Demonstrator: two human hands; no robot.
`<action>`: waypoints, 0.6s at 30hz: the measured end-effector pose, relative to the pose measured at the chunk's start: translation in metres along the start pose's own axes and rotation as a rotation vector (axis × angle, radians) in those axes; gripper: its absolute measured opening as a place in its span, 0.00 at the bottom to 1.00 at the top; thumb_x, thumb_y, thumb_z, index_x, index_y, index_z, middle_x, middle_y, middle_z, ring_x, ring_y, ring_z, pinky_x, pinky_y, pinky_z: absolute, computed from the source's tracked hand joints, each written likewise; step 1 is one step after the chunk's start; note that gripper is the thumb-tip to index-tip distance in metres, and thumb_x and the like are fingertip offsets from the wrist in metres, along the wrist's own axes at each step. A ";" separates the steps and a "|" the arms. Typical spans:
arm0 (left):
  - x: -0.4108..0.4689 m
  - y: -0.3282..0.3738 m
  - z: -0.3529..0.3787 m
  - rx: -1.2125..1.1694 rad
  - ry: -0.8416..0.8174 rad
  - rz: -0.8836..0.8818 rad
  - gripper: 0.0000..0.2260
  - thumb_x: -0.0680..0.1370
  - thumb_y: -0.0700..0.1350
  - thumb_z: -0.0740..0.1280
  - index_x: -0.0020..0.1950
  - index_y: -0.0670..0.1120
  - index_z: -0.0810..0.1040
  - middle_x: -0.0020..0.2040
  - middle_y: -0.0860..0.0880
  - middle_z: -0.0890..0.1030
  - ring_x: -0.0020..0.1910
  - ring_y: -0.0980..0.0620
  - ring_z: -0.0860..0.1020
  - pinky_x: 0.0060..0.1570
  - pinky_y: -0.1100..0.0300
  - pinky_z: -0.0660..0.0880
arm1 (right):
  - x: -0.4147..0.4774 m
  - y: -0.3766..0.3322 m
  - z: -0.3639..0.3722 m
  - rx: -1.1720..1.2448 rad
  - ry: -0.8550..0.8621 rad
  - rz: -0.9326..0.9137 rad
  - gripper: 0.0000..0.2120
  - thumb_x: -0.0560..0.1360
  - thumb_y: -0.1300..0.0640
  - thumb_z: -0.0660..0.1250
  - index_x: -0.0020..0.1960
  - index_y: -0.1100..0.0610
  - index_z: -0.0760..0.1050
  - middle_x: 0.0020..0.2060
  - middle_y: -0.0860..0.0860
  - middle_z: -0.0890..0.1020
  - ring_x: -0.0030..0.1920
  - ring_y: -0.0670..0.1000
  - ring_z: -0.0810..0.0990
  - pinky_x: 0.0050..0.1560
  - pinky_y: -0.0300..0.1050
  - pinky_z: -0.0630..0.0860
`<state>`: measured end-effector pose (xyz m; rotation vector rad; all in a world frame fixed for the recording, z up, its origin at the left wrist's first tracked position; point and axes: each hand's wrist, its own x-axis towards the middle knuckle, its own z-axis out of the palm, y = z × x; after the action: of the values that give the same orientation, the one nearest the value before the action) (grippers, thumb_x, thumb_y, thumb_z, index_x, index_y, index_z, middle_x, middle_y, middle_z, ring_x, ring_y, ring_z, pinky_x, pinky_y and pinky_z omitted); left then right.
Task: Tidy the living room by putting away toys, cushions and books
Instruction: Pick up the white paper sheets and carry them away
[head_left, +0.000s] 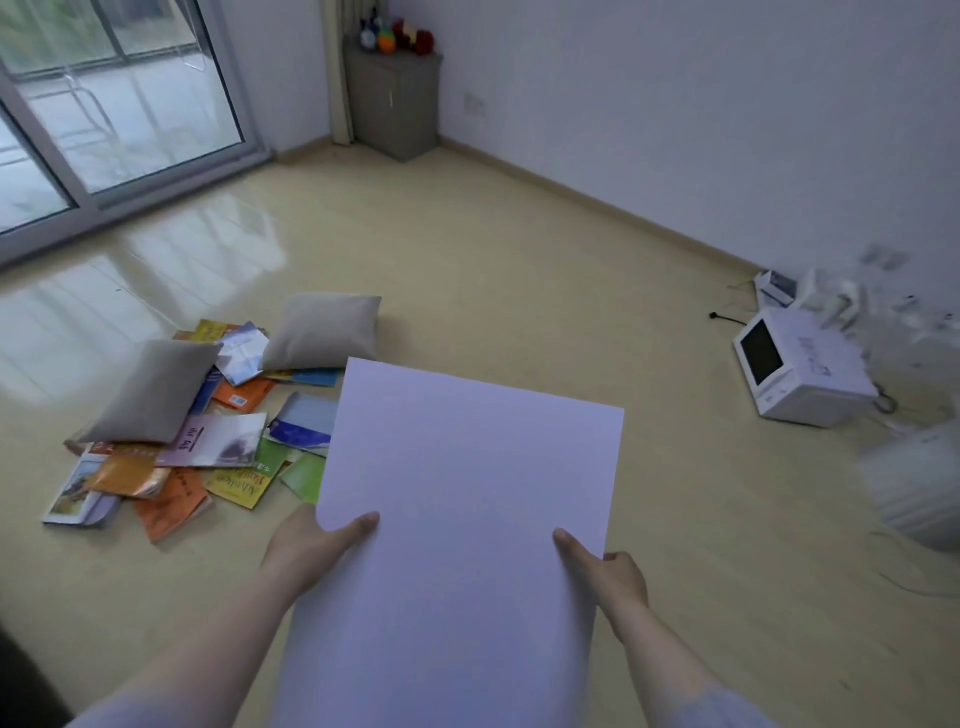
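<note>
left hand (306, 545): it grips the lower left edge of the big white paper sheet (467, 493). The thumb lies flat on top. The other fingers are hidden under the sheet.
right hand (615, 574): it grips the lower right edge of the same sheet. The thumb is on top and the fingers are curled at the edge.
paper sheet: it is blank and held up in front of the person, above the floor (519, 249). It hides part of the book pile.
books (208, 447): many bright books lie in a messy pile on the floor, to the left of the sheet. Some lie on top of others.
near cushion (156, 395): grey, it lies on the left part of the book pile.
far cushion (324, 330): grey, it rests on the back edge of the pile, close to the other cushion.
toys (397, 36): small bright toys sit in a row on top of the grey cabinet (395, 109).
cabinet: it stands in the far corner, door closed.
glass door (130, 104): it fills the far left side.
white microwave (800, 369): it sits on the floor by the right wall, well apart from the books.
</note>
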<state>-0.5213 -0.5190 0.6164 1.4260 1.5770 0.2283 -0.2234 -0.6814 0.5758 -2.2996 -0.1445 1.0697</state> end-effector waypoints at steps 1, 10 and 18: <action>0.003 0.000 0.003 0.006 0.002 -0.002 0.18 0.67 0.60 0.74 0.50 0.52 0.77 0.47 0.51 0.81 0.44 0.50 0.77 0.44 0.56 0.72 | 0.001 0.001 -0.003 0.010 0.002 0.003 0.43 0.61 0.34 0.75 0.63 0.64 0.72 0.60 0.58 0.77 0.60 0.57 0.77 0.58 0.50 0.74; 0.069 0.029 0.037 0.085 -0.092 -0.049 0.19 0.70 0.59 0.73 0.53 0.49 0.77 0.48 0.49 0.80 0.47 0.47 0.78 0.47 0.55 0.73 | 0.051 -0.029 -0.015 -0.033 0.044 0.045 0.40 0.63 0.34 0.74 0.60 0.64 0.74 0.59 0.58 0.79 0.58 0.57 0.78 0.57 0.49 0.75; 0.171 0.095 0.050 0.118 -0.194 -0.093 0.46 0.52 0.78 0.65 0.60 0.48 0.76 0.54 0.50 0.81 0.49 0.48 0.79 0.48 0.53 0.75 | 0.110 -0.096 -0.029 -0.042 0.074 0.107 0.37 0.62 0.38 0.77 0.57 0.64 0.73 0.57 0.57 0.79 0.51 0.55 0.77 0.52 0.46 0.74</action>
<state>-0.3963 -0.3677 0.5674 1.4159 1.5116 -0.0583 -0.1143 -0.5796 0.5708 -2.4040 -0.0141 1.0415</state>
